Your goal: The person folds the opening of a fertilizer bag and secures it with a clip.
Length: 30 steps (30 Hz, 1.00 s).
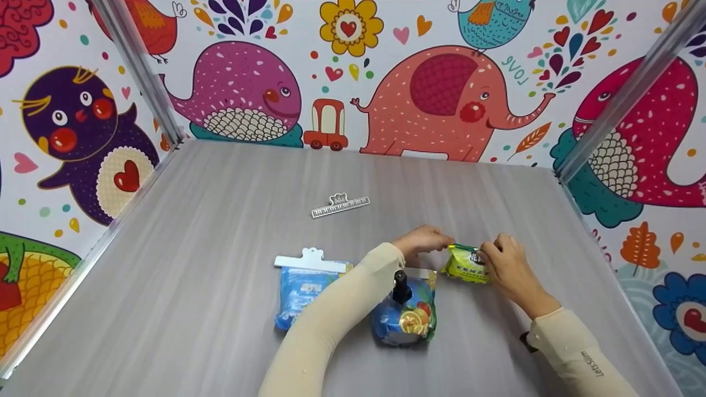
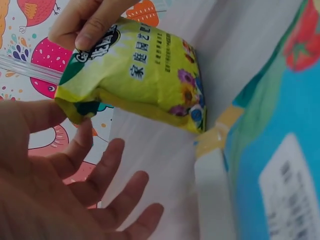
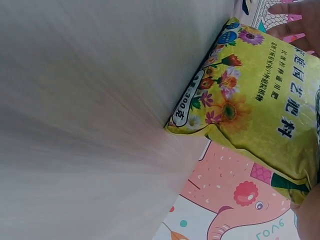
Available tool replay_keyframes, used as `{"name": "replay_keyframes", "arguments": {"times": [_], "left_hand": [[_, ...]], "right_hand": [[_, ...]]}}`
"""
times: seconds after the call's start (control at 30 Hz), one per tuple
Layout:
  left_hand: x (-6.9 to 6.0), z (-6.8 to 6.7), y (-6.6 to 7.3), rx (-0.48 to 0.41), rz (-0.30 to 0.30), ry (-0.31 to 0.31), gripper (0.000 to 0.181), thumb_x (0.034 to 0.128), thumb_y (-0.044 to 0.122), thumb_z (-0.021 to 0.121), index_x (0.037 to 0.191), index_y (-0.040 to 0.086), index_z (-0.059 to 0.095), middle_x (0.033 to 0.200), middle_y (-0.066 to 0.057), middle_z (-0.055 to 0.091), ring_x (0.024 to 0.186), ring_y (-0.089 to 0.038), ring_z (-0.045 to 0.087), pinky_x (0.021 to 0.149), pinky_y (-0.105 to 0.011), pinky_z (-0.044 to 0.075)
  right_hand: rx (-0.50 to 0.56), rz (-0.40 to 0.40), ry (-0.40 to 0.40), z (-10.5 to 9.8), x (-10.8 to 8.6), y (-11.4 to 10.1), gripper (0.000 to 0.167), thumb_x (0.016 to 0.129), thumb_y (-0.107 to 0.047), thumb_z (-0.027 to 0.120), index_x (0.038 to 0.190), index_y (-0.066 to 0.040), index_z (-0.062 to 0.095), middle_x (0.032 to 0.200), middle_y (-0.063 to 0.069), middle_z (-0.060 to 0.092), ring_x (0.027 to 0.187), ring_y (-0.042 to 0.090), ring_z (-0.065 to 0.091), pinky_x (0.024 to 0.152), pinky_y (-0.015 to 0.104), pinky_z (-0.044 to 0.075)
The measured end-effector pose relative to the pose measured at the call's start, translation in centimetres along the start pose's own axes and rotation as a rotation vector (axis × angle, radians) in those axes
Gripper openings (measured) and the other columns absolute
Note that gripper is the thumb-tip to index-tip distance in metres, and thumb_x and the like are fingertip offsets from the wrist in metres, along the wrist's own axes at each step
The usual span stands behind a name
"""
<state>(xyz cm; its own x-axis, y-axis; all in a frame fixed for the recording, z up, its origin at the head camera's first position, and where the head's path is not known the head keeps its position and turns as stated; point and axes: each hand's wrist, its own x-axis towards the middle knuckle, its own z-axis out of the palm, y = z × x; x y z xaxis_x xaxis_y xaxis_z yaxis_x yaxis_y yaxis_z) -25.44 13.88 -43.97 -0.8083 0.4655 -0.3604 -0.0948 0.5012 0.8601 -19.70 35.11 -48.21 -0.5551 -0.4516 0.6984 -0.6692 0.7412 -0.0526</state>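
A small yellow-green fertilizer bag (image 1: 468, 263) with flower pictures is held upright between both hands, over the right part of the table. At its top left corner, my left hand (image 1: 423, 241) pinches the bag between thumb and index finger. The other fingers of that hand (image 2: 75, 185) are spread apart. My right hand (image 1: 508, 268) pinches the upper right part, its thumb lying on the printed front in the left wrist view. Whether the bag's lower edge touches the table, I cannot tell. Beside the left forearm lies a blue package (image 1: 405, 325) with fruit pictures, partly hidden by the wrist camera.
Left of the forearm lies another blue package (image 1: 300, 289), with a white clip (image 1: 311, 260) along its top edge. Farther back on the grey table (image 1: 220, 220) is a silver ruler-like clip (image 1: 340, 205). Printed wall panels and metal rails (image 1: 618, 99) border the table.
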Motion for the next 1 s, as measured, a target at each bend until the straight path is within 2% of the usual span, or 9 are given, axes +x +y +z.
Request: {"name": "replay_keyframes", "arguments": {"times": [0.1,0.2,0.43,0.57,0.77,1.0], "left_hand": [[0.0,-0.3,0.2,0.095,0.024,0.01,0.036,0.1005,0.03,0.058,0.113,-0.003,0.067,0.113,-0.012,0.068,0.108,-0.026,0.061,0.094,-0.038,0.047],[-0.1,-0.4,0.4,0.168,0.018,0.03,0.037,0.1003,0.033,0.058,0.116,0.001,0.066,0.112,-0.007,0.067,0.106,-0.02,0.06,0.091,-0.035,0.048],[-0.9,-0.2,1.2,0.31,0.042,0.054,0.043,0.1026,0.043,0.052,0.126,0.009,0.065,0.121,-0.002,0.066,0.108,-0.016,0.061,0.089,-0.034,0.049],[-1.5,0.0,1.7,0.424,0.077,0.075,0.044,0.1029,0.049,0.047,0.125,0.016,0.066,0.119,0.004,0.067,0.104,-0.014,0.061,0.092,-0.039,0.045],[-2.1,1.1,2.1,0.636,0.166,0.161,0.044,0.1027,0.054,0.043,0.123,0.024,0.067,0.117,0.006,0.067,0.108,-0.02,0.057,0.097,-0.05,0.037],[-2.7,2.5,2.1,0.96,0.311,0.28,0.042,0.1023,0.057,0.04,0.123,0.033,0.067,0.116,0.005,0.064,0.104,-0.018,0.053,0.085,-0.039,0.038]], "right_hand": [[-0.013,-0.01,0.005,0.0,0.1,0.0,0.038,0.108,-0.035,0.036,0.088,-0.007,0.051,0.076,0.006,0.037,0.064,0.022,0.032,0.06,0.036,0.024],[-0.014,-0.009,-0.005,-0.1,0.2,-0.1,0.039,0.108,-0.035,0.035,0.087,-0.007,0.051,0.076,0.006,0.036,0.064,0.022,0.031,0.06,0.036,0.023],[0.011,0.03,-0.058,-0.4,0.2,-0.1,0.041,0.108,-0.037,0.033,0.088,-0.006,0.052,0.076,0.005,0.035,0.065,0.022,0.03,0.062,0.035,0.022],[0.007,0.019,-0.055,-0.4,0.2,0.0,0.041,0.108,-0.037,0.032,0.088,-0.006,0.051,0.076,0.005,0.035,0.065,0.021,0.029,0.062,0.035,0.022],[-0.004,0.008,-0.046,-0.3,0.2,0.0,0.042,0.108,-0.037,0.031,0.087,-0.006,0.05,0.076,0.005,0.034,0.064,0.02,0.028,0.062,0.035,0.021],[-0.016,0.002,-0.05,-0.3,0.1,0.1,0.04,0.109,-0.035,0.033,0.085,-0.007,0.048,0.076,0.005,0.034,0.064,0.02,0.027,0.061,0.034,0.02]]}}
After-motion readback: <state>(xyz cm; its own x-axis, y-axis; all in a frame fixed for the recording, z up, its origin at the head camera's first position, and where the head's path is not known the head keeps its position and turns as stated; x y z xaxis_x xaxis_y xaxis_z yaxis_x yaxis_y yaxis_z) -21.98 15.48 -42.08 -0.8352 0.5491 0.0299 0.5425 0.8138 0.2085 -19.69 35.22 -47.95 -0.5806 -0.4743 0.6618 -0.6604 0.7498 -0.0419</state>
